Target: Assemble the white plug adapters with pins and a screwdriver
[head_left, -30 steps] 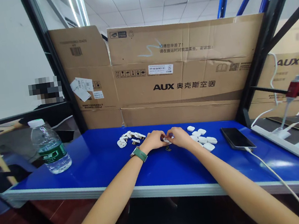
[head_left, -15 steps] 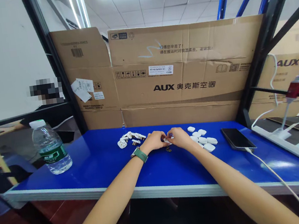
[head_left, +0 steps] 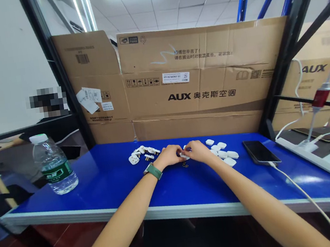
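My left hand and my right hand meet at the middle of the blue table, fingers curled together round a small white plug part. A green watch sits on my left wrist. Small dark metal bits lie on the table just below the hands. Left of my left hand lies a cluster of white plug pieces with prongs. Right of my right hand lie several white plug shells.
A water bottle stands at the table's left end. A black phone with a white cable lies at the right. Cardboard boxes wall the back. A white power strip and a red-handled tool are at far right.
The view has shifted slightly. Both hands stay together on the small white part with only tiny finger movement.
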Demonstrator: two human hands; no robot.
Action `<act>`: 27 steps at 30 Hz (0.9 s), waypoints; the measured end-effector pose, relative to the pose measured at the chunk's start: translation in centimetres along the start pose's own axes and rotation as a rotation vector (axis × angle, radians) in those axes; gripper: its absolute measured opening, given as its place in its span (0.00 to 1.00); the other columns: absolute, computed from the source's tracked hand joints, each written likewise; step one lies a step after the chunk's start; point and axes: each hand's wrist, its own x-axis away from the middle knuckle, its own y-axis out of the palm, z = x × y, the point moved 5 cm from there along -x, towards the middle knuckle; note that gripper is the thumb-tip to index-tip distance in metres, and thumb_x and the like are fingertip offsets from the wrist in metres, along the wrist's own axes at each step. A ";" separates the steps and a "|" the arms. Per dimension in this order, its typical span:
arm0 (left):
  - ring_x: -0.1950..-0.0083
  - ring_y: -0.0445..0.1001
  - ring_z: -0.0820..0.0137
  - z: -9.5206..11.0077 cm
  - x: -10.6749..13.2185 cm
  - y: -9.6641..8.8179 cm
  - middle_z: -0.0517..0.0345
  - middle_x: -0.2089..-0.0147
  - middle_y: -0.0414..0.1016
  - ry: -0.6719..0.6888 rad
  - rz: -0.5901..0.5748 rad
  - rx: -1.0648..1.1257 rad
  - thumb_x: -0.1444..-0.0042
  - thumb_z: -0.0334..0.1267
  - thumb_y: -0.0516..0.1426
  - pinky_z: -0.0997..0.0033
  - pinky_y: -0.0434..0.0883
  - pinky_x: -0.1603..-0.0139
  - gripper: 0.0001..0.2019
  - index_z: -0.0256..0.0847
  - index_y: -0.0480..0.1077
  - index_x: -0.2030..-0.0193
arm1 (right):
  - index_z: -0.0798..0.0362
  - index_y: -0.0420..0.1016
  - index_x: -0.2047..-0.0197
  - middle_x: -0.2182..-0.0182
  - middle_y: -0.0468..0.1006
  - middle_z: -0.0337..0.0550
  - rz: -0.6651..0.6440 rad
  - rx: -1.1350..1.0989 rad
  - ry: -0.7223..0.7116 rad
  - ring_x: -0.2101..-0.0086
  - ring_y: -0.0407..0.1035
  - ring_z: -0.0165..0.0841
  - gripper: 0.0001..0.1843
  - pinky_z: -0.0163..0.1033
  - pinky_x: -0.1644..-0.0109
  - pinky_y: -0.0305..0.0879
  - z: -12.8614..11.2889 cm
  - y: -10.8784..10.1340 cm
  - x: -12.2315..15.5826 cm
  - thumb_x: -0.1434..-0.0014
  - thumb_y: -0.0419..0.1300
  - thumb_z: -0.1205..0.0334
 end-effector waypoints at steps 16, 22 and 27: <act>0.54 0.78 0.61 -0.3 -0.1 0.3 0.57 0.54 0.82 0.016 0.016 0.053 0.51 0.51 0.67 0.71 0.69 0.58 0.17 0.46 0.77 0.57 | 0.46 0.67 0.53 0.67 0.73 0.38 0.371 -1.338 -0.198 0.62 0.74 0.34 0.12 0.44 0.49 0.72 1.5 -2.4 -0.9 0.34 0.59 0.50; 0.54 0.79 0.61 -0.4 -0.2 0.4 0.57 0.53 0.82 0.028 0.022 0.044 0.51 0.51 0.67 0.71 0.68 0.59 0.17 0.46 0.78 0.57 | 0.47 0.70 0.57 0.66 0.75 0.39 0.316 -1.403 -0.194 0.61 0.75 0.35 0.14 0.43 0.51 0.72 1.1 -1.5 -0.9 0.40 0.67 0.50; 0.54 0.79 0.61 -0.5 -0.3 0.5 0.57 0.53 0.82 0.013 0.015 0.037 0.51 0.50 0.67 0.71 0.69 0.57 0.16 0.46 0.78 0.58 | 0.48 0.70 0.59 0.67 0.75 0.40 0.272 -1.374 -0.185 0.62 0.75 0.35 0.15 0.42 0.54 0.71 0.8 -1.2 -0.9 0.40 0.67 0.48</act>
